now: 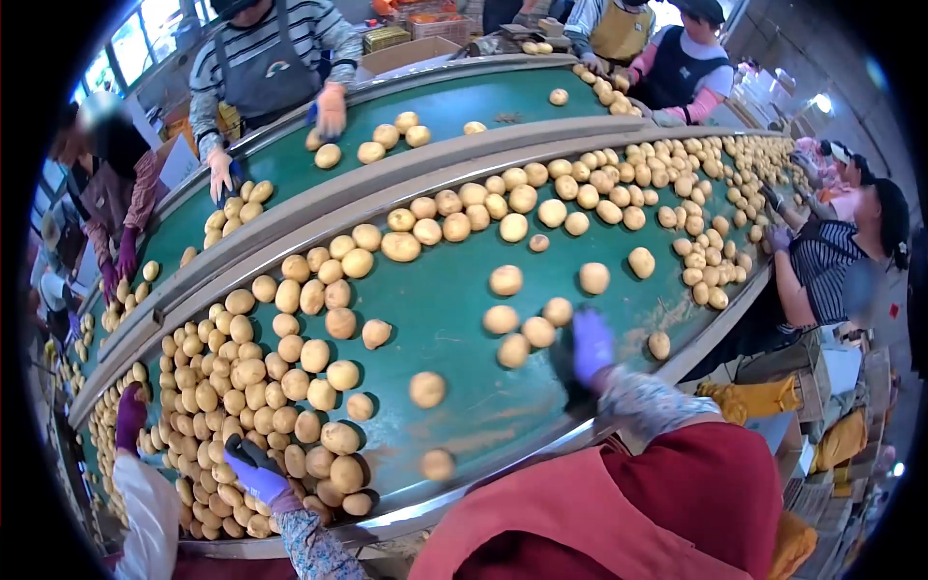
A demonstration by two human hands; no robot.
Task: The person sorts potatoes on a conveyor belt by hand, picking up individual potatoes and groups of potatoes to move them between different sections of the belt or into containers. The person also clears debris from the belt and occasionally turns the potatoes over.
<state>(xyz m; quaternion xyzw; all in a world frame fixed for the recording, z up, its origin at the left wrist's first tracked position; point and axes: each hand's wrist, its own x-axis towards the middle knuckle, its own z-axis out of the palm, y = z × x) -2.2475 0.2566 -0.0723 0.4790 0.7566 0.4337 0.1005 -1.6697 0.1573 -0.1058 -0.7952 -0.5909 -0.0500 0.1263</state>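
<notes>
My left hand (257, 472), in a purple glove with dark fingertips, lies against the near edge of a dense heap of potatoes (253, 371) on the green conveyor belt (454, 358). Its fingers are stretched out, and I see no potato gripped in them. My right hand (592, 348), gloved in purple and slightly blurred, is over the belt with its fingers extended. Just left of it sits a loose cluster of potatoes (538, 332). Single potatoes (426, 390) lie between my two hands. Patterned sleeves cover both my forearms.
A raised divider (387, 174) separates this belt from a second belt (454, 97) behind. Co-workers stand along both belts; a co-worker's maroon glove (130, 418) reaches in at left. A metal rim (464, 493) runs along my side. Yellow sacks (754, 396) and crates stand at right.
</notes>
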